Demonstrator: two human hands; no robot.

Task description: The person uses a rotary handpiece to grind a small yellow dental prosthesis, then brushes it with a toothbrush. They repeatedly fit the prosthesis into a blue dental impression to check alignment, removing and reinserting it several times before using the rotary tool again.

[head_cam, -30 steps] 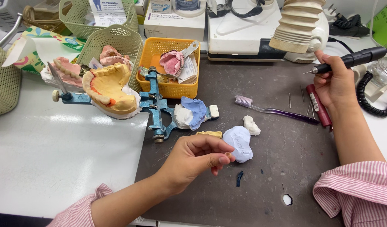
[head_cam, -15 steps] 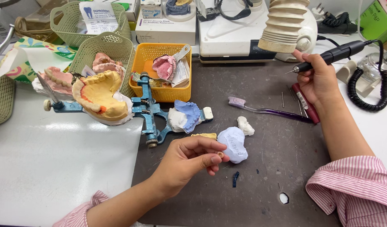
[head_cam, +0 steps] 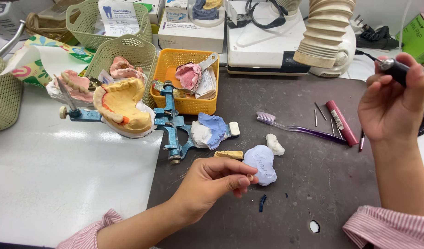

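My left hand (head_cam: 216, 182) rests over the dark mat (head_cam: 313, 184) and pinches a tiny tooth-coloured piece (head_cam: 251, 178) between thumb and fingertips. Right beside it lies a pale blue plaster model (head_cam: 262, 162), with a small yellow cast piece (head_cam: 229, 154) just behind. My right hand (head_cam: 394, 103) is raised at the right and grips a black rotary handpiece (head_cam: 396, 69), its tip pointing left. A blue articulator (head_cam: 172, 122) holding a yellow jaw cast (head_cam: 119, 103) stands at the mat's left edge.
A purple toothbrush (head_cam: 299, 129), a dark red pen (head_cam: 341, 122) and thin burs (head_cam: 319, 113) lie on the mat. An orange basket (head_cam: 186, 85), green baskets (head_cam: 122, 55) and a ribbed suction hose (head_cam: 325, 32) stand behind. A white tabletop (head_cam: 59, 175) lies to the left.
My right hand has lifted the handpiece higher and farther right. My left hand has stayed by the pale blue model, still pinching the small piece.
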